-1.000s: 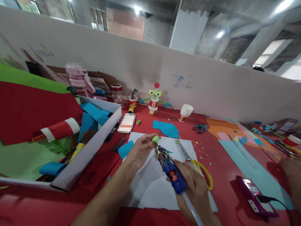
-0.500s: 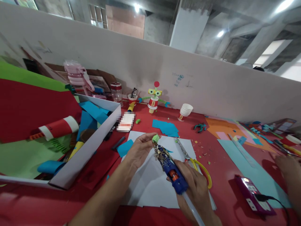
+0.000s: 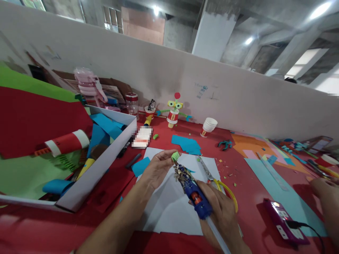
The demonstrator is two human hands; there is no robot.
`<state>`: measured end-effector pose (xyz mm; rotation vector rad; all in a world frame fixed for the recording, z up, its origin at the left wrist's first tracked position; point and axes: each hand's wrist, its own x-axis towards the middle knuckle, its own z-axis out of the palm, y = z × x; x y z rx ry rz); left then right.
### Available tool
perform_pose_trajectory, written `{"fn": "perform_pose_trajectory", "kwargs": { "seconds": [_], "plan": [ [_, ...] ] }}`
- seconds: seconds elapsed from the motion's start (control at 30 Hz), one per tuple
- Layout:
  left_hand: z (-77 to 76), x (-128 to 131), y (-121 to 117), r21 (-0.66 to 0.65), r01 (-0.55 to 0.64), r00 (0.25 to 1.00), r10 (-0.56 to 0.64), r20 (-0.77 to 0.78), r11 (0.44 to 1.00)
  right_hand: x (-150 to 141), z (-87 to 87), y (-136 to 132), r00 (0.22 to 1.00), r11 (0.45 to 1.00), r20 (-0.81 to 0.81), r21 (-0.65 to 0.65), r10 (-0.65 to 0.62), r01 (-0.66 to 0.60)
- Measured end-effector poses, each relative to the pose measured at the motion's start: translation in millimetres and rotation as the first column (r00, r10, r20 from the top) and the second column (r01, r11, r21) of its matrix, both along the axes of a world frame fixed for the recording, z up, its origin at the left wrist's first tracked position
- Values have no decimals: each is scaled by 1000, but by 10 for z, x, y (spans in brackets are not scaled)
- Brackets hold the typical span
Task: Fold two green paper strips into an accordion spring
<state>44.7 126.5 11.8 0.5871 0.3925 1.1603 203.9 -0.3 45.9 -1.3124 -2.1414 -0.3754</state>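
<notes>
Between the fingertips of my left hand is a small green folded paper spring. My right hand grips a blue hot glue gun, with a clear glue stick sticking out of its back end. The gun's nozzle, crusted with old glue, points up at the paper spring and seems to touch it. Both hands are over a white sheet of paper. Scissors with yellow handles lie beside my right hand, partly hidden by it.
A white box of paper crafts stands left. Behind are a paper-cup robot figure, stacked cups, blue paper pieces and teal pliers. To the right lie a purple power strip with a cable and another person's hand.
Both hands stay almost in place, with the nozzle still against the green paper spring. The view has shifted very slightly.
</notes>
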Motion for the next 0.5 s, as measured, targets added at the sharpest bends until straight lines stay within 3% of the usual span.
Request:
{"fn": "perform_pose_trajectory", "kwargs": {
  "seconds": [0.17, 0.3, 0.4, 0.5],
  "plan": [
    [-36, -6, 3, -8, 15, 1000, -15, 24, 1000, -43, -24, 1, 992, 1000, -128, 6, -17, 18],
    [-47, -19, 11, -44, 0, 998, 3, 59, 999, 182, -2, 49, 920, 966, -335, -221, -201, 130],
    [-29, -27, 18, -64, 5, 997, 0, 75, 998, 605, -34, 217, 743, 890, -538, -422, -399, 172],
    [-4, -22, 23, -61, -14, 999, 16, 34, 998, 1092, -162, 438, 410, 775, -670, -605, -619, 181]
  ]
}}
